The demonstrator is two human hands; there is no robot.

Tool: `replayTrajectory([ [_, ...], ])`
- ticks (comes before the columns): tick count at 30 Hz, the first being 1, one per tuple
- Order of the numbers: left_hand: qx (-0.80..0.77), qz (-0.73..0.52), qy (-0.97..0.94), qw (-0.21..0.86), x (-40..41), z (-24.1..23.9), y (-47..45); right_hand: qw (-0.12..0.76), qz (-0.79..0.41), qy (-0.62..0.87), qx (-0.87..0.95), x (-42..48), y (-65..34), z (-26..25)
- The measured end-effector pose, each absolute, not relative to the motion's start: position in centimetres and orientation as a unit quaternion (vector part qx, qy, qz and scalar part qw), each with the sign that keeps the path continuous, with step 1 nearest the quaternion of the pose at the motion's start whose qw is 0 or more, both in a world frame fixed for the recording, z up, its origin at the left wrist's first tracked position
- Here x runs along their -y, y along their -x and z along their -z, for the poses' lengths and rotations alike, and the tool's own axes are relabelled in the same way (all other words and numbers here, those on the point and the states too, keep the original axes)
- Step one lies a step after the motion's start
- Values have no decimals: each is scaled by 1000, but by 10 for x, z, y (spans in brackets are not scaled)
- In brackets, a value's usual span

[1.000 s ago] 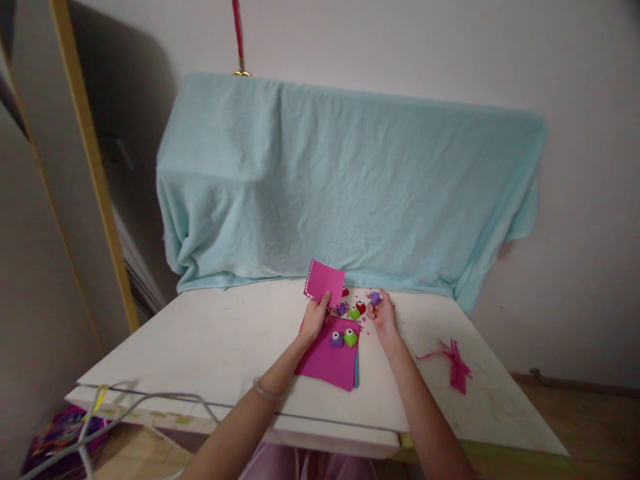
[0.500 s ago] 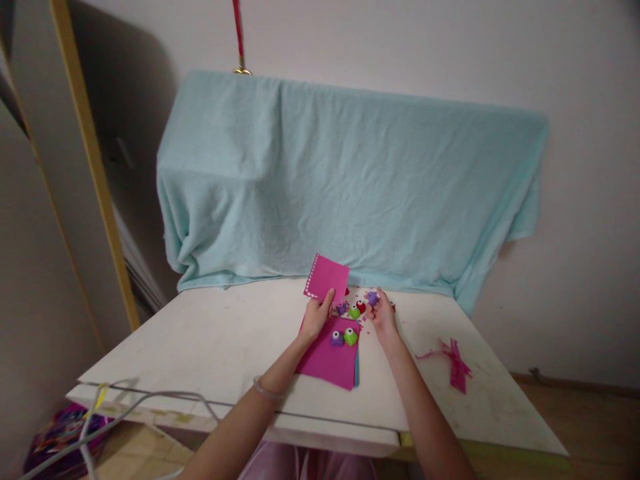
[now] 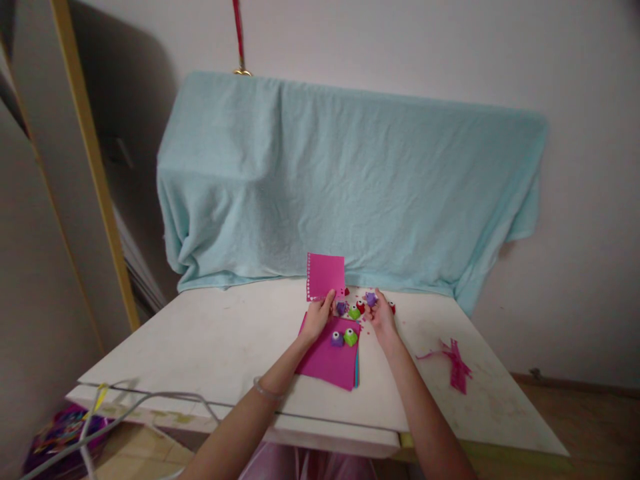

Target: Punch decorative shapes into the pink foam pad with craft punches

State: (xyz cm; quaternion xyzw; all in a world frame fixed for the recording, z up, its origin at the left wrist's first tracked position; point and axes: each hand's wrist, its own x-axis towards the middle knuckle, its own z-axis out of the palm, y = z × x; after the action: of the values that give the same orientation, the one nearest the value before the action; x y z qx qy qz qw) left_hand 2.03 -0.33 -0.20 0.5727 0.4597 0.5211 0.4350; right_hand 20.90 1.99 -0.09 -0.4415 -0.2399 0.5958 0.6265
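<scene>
A square of pink paper (image 3: 326, 275), its left edge and lower edge punched with small holes, is pinched upright in my left hand (image 3: 319, 316). My right hand (image 3: 382, 315) holds a small purple craft punch (image 3: 371, 299), just right of the paper and apart from it. Below my left hand lies a stack of coloured paper with a pink sheet (image 3: 325, 363) on top. On that stack sit a purple punch (image 3: 337, 338) and a green punch (image 3: 351, 337). Between my hands stand another green punch (image 3: 354, 312), a red one (image 3: 361, 307) and a purple one (image 3: 341, 308).
Pink paper scraps (image 3: 456, 367) lie on the right of the white table (image 3: 215, 340). Tiny paper bits are scattered around the punches. A light blue cloth (image 3: 350, 180) hangs behind the table. Grey cables (image 3: 145, 398) cross the front left edge.
My left hand has turned the pink paper counterclockwise, so its punched left edge now stands nearly vertical. The purple punch in my right hand has shifted slightly left.
</scene>
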Motion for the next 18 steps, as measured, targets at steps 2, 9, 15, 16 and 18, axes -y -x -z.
replayTrajectory([
  [2, -459, -514, -572, 445, 4, 3, -20, 624, -595, 444, 243, -20, -209, 1],
  [9, -453, -506, -562, 473, 11, -1, -21, 605, -604, 459, 242, -18, -206, -2],
  [15, -419, -499, -563, 508, 12, -3, -22, 618, -593, 446, 258, -12, -202, -7],
  [16, -413, -494, -568, 513, 12, -2, -22, 626, -589, 438, 264, -11, -201, -8],
  [18, -401, -481, -579, 522, 11, 1, -21, 642, -581, 420, 273, -8, -200, -11],
])
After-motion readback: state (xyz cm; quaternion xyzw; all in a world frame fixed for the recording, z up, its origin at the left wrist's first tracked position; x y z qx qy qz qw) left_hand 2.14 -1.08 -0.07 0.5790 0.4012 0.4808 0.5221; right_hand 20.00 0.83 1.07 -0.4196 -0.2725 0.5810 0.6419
